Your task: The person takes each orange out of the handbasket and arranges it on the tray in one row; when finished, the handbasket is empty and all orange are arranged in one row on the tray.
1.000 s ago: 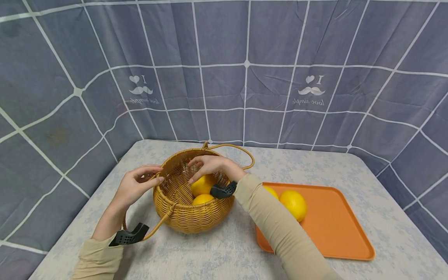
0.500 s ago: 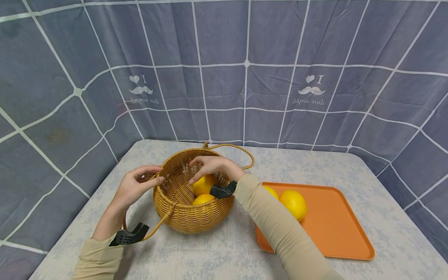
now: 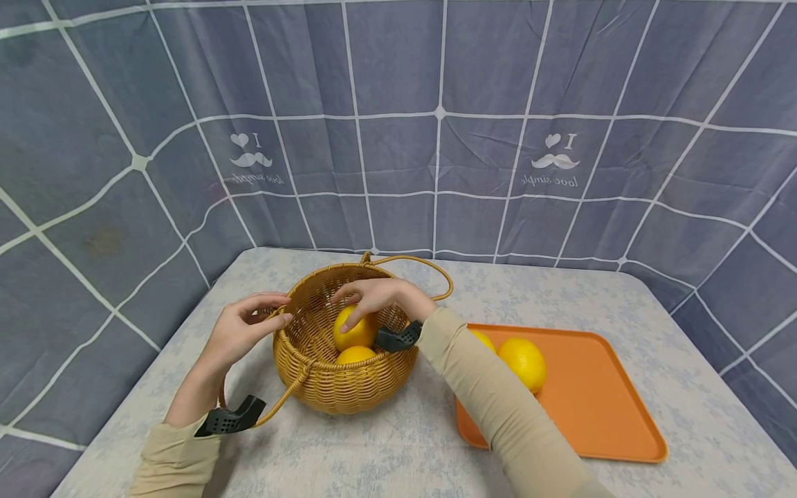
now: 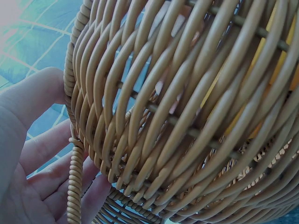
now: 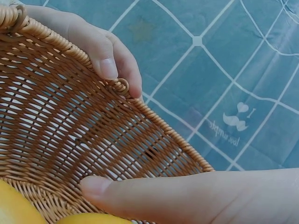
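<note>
A round wicker basket (image 3: 345, 380) stands on the table with two round orange-yellow fruits in it, one upper fruit (image 3: 355, 330) and one lower fruit (image 3: 356, 355). My left hand (image 3: 239, 325) holds the basket's left rim, its thumb at the rim and its other fingers outside. Inside the basket, my right hand (image 3: 373, 296) hovers with loosely bent fingers, the thumb in front of the upper fruit. Whether that thumb touches the fruit cannot be told. The right wrist view shows the right thumb (image 5: 154, 193) above yellow fruit (image 5: 16, 207) at the bottom edge.
An orange tray (image 3: 598, 401) lies to the right and carries a yellow fruit (image 3: 521, 364) and another (image 3: 482, 340) partly behind the right sleeve. One basket handle (image 3: 429, 263) leans out to the back right. A grey-blue checked cloth (image 3: 398, 152) hangs behind the table.
Both fruits in the basket have shifted slightly left. My right thumb now overlaps the upper fruit's front. The left hand has stayed at the rim.
</note>
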The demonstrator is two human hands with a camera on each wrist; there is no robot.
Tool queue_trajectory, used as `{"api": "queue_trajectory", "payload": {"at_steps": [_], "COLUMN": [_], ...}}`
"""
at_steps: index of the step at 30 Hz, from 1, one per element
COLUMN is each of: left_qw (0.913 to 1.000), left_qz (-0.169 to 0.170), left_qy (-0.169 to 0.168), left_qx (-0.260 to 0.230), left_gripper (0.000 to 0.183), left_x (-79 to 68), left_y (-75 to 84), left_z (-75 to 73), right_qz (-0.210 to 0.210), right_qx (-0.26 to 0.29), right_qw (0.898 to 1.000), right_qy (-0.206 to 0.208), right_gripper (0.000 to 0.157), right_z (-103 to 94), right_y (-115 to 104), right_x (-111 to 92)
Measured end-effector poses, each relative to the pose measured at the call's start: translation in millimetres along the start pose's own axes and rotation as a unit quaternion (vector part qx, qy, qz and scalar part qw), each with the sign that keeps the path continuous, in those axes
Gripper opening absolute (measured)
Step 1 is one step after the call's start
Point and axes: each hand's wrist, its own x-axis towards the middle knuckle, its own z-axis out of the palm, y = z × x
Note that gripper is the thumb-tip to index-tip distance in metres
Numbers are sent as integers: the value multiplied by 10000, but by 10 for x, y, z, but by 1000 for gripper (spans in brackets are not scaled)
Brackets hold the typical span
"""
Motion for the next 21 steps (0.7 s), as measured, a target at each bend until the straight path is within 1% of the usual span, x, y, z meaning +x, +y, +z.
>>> {"api": "queue_trajectory", "payload": {"at_steps": [5, 9, 11, 14, 16, 21], "left_qw": [10000, 9999, 9999, 10000, 10000, 10000], "left_qz": [-39, -47, -45, -46, -59, -58], "left_qy": [-26, -53, -54, -45, -44, -51], "left_qx": [73, 91, 76, 65, 67, 57], "left_gripper": [35, 34, 34, 34, 34, 34], "left_x": [3, 3, 2, -2, -5, -3], "left_y": [2, 2, 1, -2, -3, -4], "left_z": [5, 6, 6, 4, 3, 2], "right_qz": [-339, -564, -532, -329, -272, -304], "right_qx": [-573, -581, -567, -607, -577, -178], "right_qw": [9977, 9966, 9969, 9976, 9979, 9989], "right_qy": [-155, -126, -89, -94, -134, -298], "right_gripper": [68, 65, 64, 62, 62, 65], "right_z": [-11, 1, 11, 23, 29, 37], "right_y": [-4, -3, -7, -11, -10, -3], "right_x": [6, 18, 17, 12, 13, 22]}}
